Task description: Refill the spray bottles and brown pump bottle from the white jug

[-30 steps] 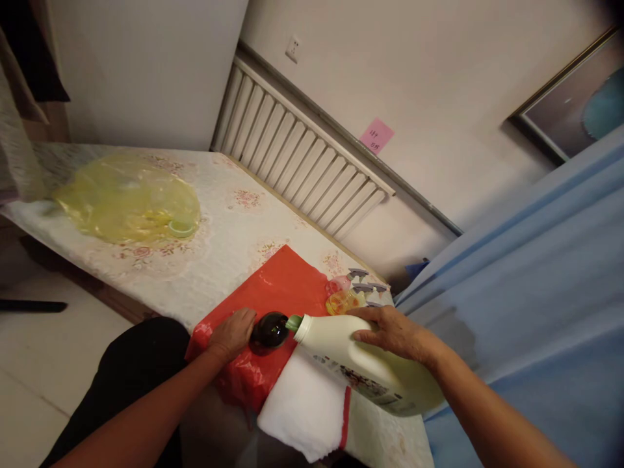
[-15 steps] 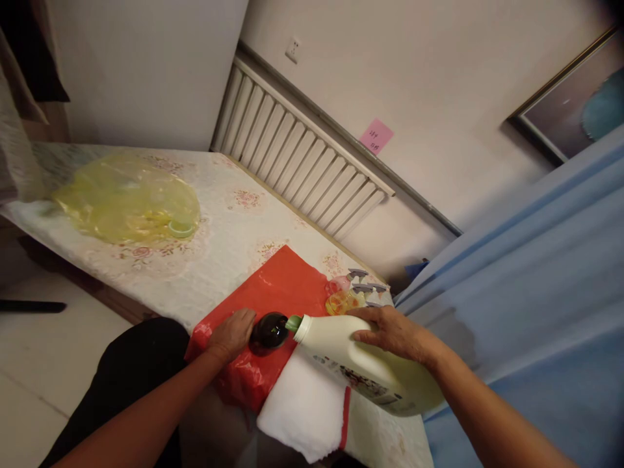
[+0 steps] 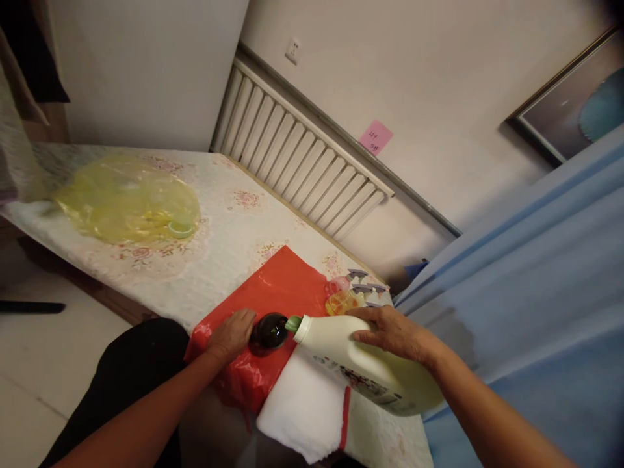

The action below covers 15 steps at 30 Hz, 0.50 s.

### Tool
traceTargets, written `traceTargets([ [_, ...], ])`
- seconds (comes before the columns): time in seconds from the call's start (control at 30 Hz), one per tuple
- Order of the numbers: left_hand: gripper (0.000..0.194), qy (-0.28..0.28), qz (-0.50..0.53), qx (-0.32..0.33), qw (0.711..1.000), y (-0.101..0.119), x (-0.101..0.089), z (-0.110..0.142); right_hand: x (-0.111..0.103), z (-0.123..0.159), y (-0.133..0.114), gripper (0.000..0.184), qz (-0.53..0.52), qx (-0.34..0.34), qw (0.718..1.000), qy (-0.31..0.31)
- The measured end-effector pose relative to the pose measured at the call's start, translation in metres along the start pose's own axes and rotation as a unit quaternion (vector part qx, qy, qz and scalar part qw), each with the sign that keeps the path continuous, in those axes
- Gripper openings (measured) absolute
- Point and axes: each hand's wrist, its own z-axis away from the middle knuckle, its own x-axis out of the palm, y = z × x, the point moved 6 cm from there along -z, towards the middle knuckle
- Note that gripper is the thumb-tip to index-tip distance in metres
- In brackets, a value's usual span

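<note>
My right hand (image 3: 392,333) grips a large cream-white jug (image 3: 363,367), tipped on its side so its green spout (image 3: 293,322) points into a small dark round container (image 3: 270,330). My left hand (image 3: 231,335) is closed against the left side of that dark container, steadying it on a red plastic bag (image 3: 273,305). A folded white towel with a red stripe (image 3: 307,409) lies under the jug at the table's near edge.
A table with a floral cloth (image 3: 219,247) carries a yellow plastic bag (image 3: 127,201) with a green cap (image 3: 181,227) at the far left. Small pump bottles (image 3: 353,292) stand behind the jug. A radiator (image 3: 297,156) lines the wall; blue fabric (image 3: 526,273) fills the right.
</note>
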Motion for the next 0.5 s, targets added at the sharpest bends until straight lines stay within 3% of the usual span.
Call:
traceTargets([
  [0.5,0.023,0.001,-0.006,0.005,1.0,-0.0004,0.0008,0.0,0.0002,-0.0005,0.0033,0.041,0.015,0.007,1.0,0.003],
])
